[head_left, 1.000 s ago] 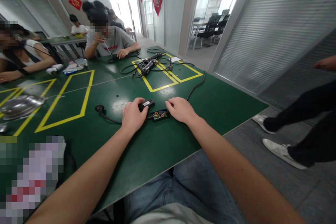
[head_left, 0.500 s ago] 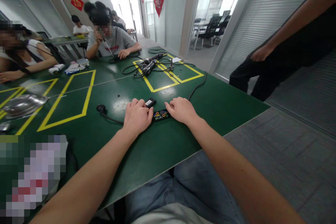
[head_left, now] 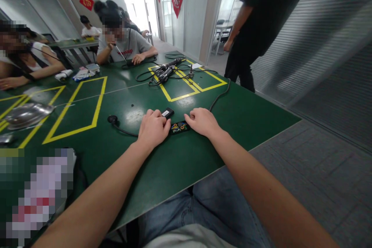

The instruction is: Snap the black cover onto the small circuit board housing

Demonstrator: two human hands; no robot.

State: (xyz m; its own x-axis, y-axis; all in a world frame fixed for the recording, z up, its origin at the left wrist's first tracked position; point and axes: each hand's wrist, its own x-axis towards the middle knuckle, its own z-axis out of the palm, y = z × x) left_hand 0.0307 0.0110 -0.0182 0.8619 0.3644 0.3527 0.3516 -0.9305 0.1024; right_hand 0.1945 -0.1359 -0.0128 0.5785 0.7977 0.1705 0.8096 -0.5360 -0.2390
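Possibly, the main risk is the open case (head_left: 179, 126) tipping or skidding if the left hand (head_left: 154, 128) and right hand (head_left: 202, 121) press its ends unevenly. A tug on the plug cord (head_left: 126, 133) or the far cord (head_left: 219, 96) could also twist it and strain the wires inside. A fingertip straying inward could bend a small part, and a sideways nudge from the left fingers could shove the black piece (head_left: 167, 112) away.

The case is narrow, dark and open-topped, lying on the worktop (head_left: 162, 170) between the hands. Two orange-ringed parts stand out among bits of blue and green; finer detail is too small to read. The black piece, with a white label, lies just beyond, near the left fingers. Both hands are partly closed, fingers bent, at opposite ends of the case; hidden fingertips mean I cannot tell how firmly either grips.
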